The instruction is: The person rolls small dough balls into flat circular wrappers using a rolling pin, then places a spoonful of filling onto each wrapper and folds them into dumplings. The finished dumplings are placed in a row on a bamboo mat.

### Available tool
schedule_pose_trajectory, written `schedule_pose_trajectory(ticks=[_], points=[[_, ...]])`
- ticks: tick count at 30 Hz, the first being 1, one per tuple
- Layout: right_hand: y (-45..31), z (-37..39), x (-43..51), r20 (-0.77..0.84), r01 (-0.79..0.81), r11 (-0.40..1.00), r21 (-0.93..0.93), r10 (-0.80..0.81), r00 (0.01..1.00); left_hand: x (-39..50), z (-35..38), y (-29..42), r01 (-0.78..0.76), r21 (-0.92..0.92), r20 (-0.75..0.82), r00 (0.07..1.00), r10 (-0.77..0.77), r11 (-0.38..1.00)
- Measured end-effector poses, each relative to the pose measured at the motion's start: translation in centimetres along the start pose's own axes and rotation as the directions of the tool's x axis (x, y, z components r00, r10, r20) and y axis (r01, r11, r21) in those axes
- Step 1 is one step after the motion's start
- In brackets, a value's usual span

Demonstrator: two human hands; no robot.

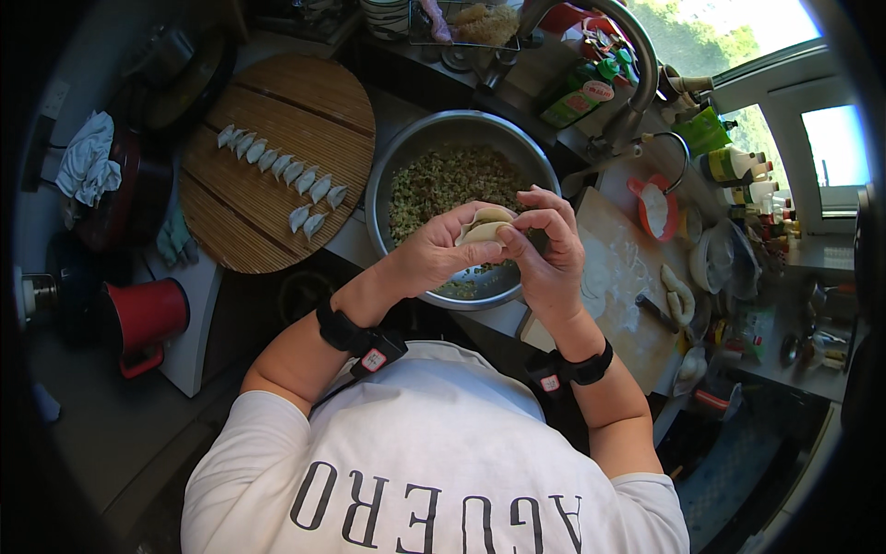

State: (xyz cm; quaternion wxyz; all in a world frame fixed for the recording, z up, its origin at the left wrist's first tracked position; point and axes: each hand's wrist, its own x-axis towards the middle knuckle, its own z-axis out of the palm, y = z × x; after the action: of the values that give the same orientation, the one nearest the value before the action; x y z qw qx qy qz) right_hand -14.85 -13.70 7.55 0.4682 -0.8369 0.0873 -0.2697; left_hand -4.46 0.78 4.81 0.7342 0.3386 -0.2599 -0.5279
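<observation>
Over a large steel bowl (387, 156), my two hands hold one dumpling (484, 233), its wrapper folded partly around the filling and its edges still apart in places. My left hand (443, 239) cups it from the left, with the thumb along the near side. At its right end, my right hand (550, 246) pinches the wrapper between thumb and index finger, other fingers raised. Chopped green and brown filling (457, 173) lies in the bowl, partly hidden by my hands. Folded dumplings (282, 166) stand in a row on a round slatted wooden board (277, 90), with two more beside the row.
Right of the bowl lies a floured cutting board (595, 221) with a dough rope (678, 294) and a dark-handled tool (656, 313). A red bowl of white powder (654, 208) stands behind it. A curved faucet (647, 62) arches at the back right. A red pitcher (149, 315) is at left.
</observation>
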Motion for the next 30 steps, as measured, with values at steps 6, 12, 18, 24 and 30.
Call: schedule_pose_trajectory(ticks=[6, 12, 18, 24, 30], points=[[-1.2, 0.4, -0.1, 0.114, -0.378, 0.791, 0.48, 0.371, 0.922, -0.1, 0.0, 0.5, -0.07, 0.139, 0.041, 0.997, 0.065, 0.988], [-0.6, -0.6, -0.3, 0.222, -0.408, 0.731, 0.548, 0.343, 0.913, 0.1, 0.8, 0.9, -0.039, 0.04, 0.022, 0.999, 0.038, 0.998], [-0.6, 0.1, -0.2, -0.047, -0.234, 0.865, 0.444, 0.284, 0.958, 0.9, 0.5, -2.0, 0.004, -0.014, 0.011, 1.0, -0.003, 1.0], [-0.6, -0.2, 0.2, -0.07, -0.073, 0.978, 0.194, 0.088, 0.994, 1.6, 0.6, -2.2, -0.148, 0.309, -0.065, 0.982, 0.176, 0.939], [-1.1, -0.4, 0.4, -0.063, -0.029, 0.99, 0.138, 0.038, 0.997, 1.5, 1.5, -1.4, -0.164, 0.539, -0.121, 0.956, 0.268, 0.827]])
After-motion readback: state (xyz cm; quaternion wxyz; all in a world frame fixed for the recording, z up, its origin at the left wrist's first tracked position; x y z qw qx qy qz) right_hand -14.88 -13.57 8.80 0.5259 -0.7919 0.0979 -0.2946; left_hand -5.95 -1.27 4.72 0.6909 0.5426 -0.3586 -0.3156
